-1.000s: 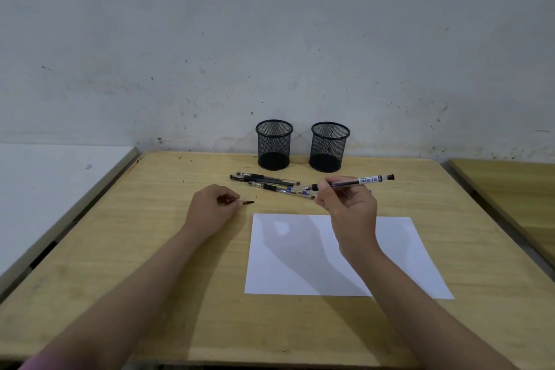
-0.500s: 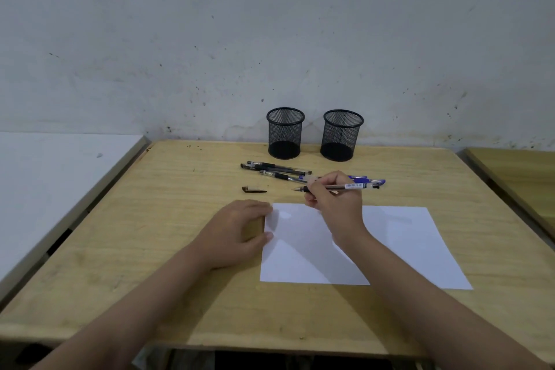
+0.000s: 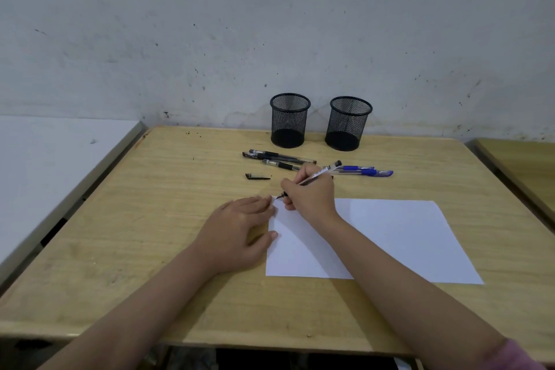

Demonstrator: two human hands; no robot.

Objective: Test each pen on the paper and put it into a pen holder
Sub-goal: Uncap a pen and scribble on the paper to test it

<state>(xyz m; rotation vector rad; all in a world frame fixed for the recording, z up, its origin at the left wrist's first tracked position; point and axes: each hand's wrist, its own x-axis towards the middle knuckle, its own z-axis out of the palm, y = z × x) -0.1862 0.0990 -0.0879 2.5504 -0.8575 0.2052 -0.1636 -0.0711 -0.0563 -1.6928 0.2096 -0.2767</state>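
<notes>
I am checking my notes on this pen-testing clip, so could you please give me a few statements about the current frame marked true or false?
1. The right hand grips a pen whose tip is at the paper's far left corner. True.
2. The left hand holds a pen cap. False: it lies flat at the paper's left edge; the cap lies on the desk.
3. Both pen holders appear empty. True.
4. The paper is covered in scribbles. False: no marks are visible.
5. Blue pens lie right of the black pens. True.
</notes>
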